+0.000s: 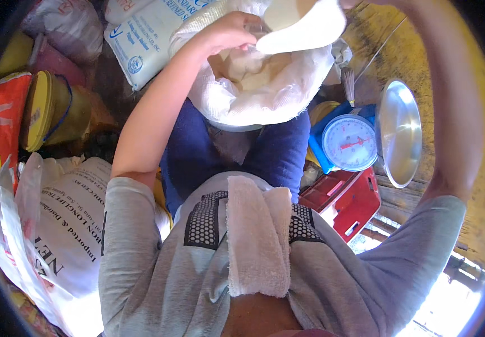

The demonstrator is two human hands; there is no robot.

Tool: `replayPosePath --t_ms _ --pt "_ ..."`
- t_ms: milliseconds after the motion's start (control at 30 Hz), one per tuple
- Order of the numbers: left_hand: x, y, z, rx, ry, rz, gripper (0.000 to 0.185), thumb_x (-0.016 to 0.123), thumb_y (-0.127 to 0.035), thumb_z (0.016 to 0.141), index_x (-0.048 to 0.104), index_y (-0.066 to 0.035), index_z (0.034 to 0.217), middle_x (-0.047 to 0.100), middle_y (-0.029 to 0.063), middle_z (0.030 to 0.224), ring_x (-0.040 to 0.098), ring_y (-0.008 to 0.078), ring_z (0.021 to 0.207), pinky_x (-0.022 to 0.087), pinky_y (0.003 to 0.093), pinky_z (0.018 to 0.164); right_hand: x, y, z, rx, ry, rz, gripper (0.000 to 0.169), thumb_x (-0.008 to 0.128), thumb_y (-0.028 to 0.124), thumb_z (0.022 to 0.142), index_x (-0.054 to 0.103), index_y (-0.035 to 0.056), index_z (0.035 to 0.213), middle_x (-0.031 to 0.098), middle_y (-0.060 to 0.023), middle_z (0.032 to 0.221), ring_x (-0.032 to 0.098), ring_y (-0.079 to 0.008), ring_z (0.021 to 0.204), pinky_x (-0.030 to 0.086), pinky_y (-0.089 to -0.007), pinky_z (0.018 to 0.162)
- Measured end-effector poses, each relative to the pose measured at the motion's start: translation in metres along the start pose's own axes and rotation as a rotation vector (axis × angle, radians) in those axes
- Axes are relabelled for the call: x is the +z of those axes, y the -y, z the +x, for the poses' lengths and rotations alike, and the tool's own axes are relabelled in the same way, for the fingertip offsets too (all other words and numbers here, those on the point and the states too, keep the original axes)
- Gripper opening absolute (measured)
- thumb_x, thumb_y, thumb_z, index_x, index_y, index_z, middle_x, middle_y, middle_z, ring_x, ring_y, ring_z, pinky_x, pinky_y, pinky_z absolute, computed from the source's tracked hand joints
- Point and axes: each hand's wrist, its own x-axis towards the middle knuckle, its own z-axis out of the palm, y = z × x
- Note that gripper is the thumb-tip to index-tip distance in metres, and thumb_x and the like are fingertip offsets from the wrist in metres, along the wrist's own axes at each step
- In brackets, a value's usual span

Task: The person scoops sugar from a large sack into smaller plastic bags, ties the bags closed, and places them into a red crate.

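Note:
An open white woven sack with a plastic liner stands between my knees, holding pale powder. My left hand is over its left side, with the fingers closed on clear plastic. A pale rounded dish, tilted and overexposed, hangs above the sack's far right part, just right of that plastic. At its upper right edge my right hand grips it, largely cut off by the top of the picture. Glare hides what the dish holds.
Right of my knees, a dial scale with a metal pan stands near a red plastic crate and a brush. To the left are a yellow lidded bucket, a printed white sack and another printed sack.

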Motion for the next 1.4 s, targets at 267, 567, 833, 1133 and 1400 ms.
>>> replayPosePath --t_ms 267,567,833,1133,1400 --pt "-0.06 0.009 -0.009 0.035 -0.067 -0.373 0.038 0.048 0.004 0.076 0.053 -0.002 0.113 0.053 0.0018 0.074 0.046 0.0077 0.057 0.038 0.0209 0.051 0.169 0.037 0.016 0.144 0.416 0.501 0.032 0.066 0.019 0.066 0.062 0.0101 0.096 0.063 -0.0105 0.089 0.06 -0.0289 0.085 0.047 -0.0399 0.073" --pt "-0.086 -0.02 -0.057 -0.004 -0.278 -0.305 0.038 0.05 0.003 0.075 0.053 -0.002 0.112 0.052 -0.0004 0.071 0.045 0.0071 0.056 0.037 0.0199 0.049 0.235 0.115 0.025 0.191 0.289 0.699 0.022 0.06 0.025 0.072 0.063 0.0053 0.082 0.063 -0.0148 0.087 0.061 -0.0305 0.086 0.047 -0.0424 0.074" --pt "-0.06 -0.003 -0.055 0.05 -0.137 -0.249 0.05 0.049 -0.001 0.074 0.045 -0.003 0.124 0.046 -0.005 0.071 0.038 0.0052 0.06 0.032 0.0176 0.055 0.246 0.135 0.001 0.392 0.189 0.714 0.027 0.051 0.027 0.079 0.062 0.0078 0.095 0.06 -0.0145 0.102 0.059 -0.0291 0.093 0.047 -0.0409 0.077" --pt "-0.037 -0.009 -0.034 0.053 -0.043 -0.215 0.063 0.049 -0.001 0.07 0.034 0.0 0.131 0.042 -0.004 0.069 0.038 0.0058 0.06 0.033 0.0194 0.054 0.214 0.009 -0.112 0.472 -0.143 1.231 0.046 0.068 0.027 0.072 0.058 0.0063 0.112 0.063 -0.0113 0.1 0.06 -0.017 0.086 0.044 -0.03 0.076" --pt "-0.026 -0.009 -0.015 0.103 0.08 -0.239 0.065 0.049 0.0 0.069 0.032 0.002 0.131 0.047 -0.0011 0.075 0.039 0.0064 0.06 0.034 0.0193 0.054 0.158 -0.057 -0.092 0.15 -0.235 1.092 0.042 0.067 0.017 0.073 0.058 0.0102 0.113 0.064 -0.0111 0.092 0.059 -0.016 0.075 0.045 -0.0294 0.07"
